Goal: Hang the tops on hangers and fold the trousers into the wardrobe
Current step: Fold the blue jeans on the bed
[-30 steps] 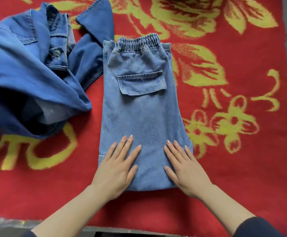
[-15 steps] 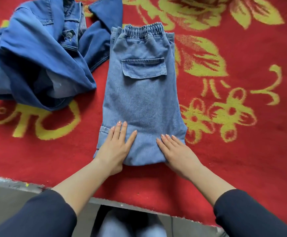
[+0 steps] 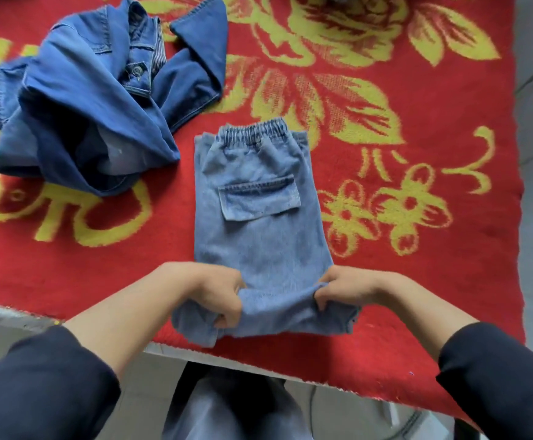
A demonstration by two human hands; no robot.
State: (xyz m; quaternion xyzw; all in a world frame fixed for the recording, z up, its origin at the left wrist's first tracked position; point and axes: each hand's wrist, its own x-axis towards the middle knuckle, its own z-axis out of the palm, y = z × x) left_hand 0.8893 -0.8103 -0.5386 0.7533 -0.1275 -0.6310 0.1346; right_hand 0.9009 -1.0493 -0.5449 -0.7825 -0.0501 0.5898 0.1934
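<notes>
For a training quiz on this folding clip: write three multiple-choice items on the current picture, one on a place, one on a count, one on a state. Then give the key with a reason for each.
1. Where does the dark denim jacket lie relative to the light trousers?
A) on top of them
B) to their left and farther from the person
C) to their right

2. How many flap pockets show on the trousers?
A) none
B) one
C) three

3. What are the left hand and right hand doing?
A) lying flat and open
B) holding a hanger
C) gripping the trousers' near end

Key: 1 B, the jacket is crumpled at the upper left. 2 B, a single flap sits below the elastic waistband. 3 C, the fingers of both hands curl round the bunched near end.
</notes>
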